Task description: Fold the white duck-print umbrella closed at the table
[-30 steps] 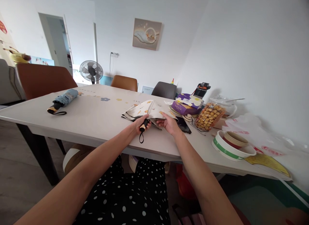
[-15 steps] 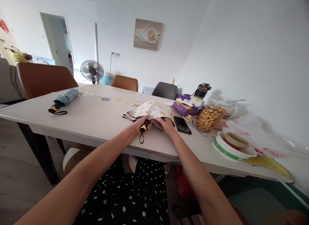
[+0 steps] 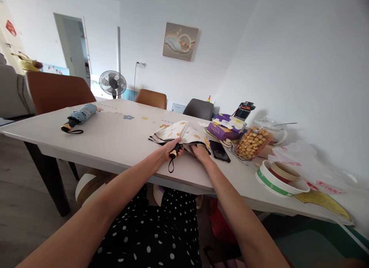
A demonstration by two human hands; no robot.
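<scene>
Head view: your right hand [image 3: 201, 150] has closed in on the umbrella [image 3: 178, 134] canopy since a second ago.
Your left hand [image 3: 170, 149] stays clenched around the handle [image 3: 174, 153] at the table's [image 3: 121, 137] near edge. Your right hand, earlier spread off to the right, now presses folds beside the handle, fingers curled, so the gathering looks further along. Phone [image 3: 219, 150] lies just right.

White walls [image 3: 302, 53], pale table [image 3: 115, 137]
</scene>
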